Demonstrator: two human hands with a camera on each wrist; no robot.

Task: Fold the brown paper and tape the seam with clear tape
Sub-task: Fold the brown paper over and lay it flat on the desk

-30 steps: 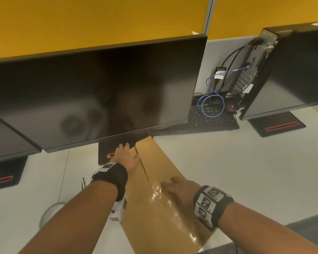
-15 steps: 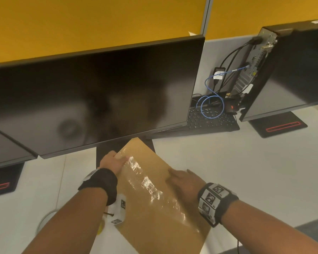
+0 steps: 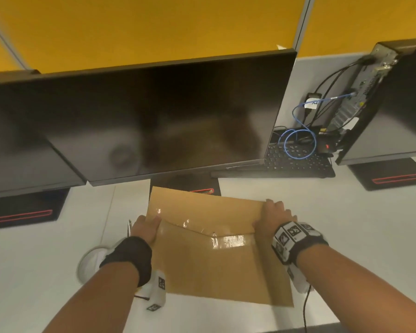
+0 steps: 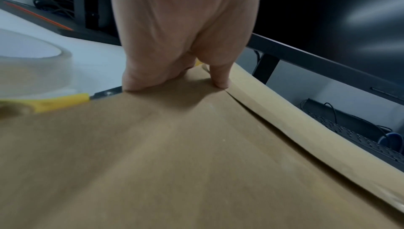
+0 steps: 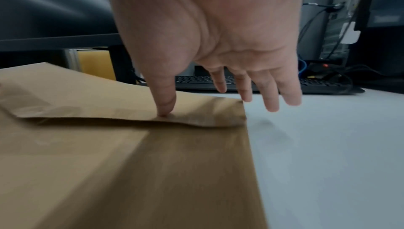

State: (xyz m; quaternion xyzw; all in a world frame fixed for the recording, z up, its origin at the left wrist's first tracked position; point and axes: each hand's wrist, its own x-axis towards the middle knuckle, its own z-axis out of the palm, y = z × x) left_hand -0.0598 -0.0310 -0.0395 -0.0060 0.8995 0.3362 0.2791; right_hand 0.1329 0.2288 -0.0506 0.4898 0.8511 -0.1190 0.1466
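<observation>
The folded brown paper lies flat on the white desk, its seam running left to right. Shiny clear tape covers the right part of the seam. My left hand grips the paper's left edge, thumb on top at the seam and fingers hidden behind the edge. My right hand is at the right end of the upper flap. Its thumb presses the flap down, and its fingers reach straight past the paper's edge over the desk. The clear tape roll sits just left of the paper.
A large black monitor overhangs the desk right behind the paper, its stand base touching the far edge. A yellow-handled cutter lies by the tape roll. A keyboard, blue cable and computer case stand at back right.
The paper has turned from lying diagonally to lying with the seam left to right. My hands have moved from its top surface to its left and right edges.
</observation>
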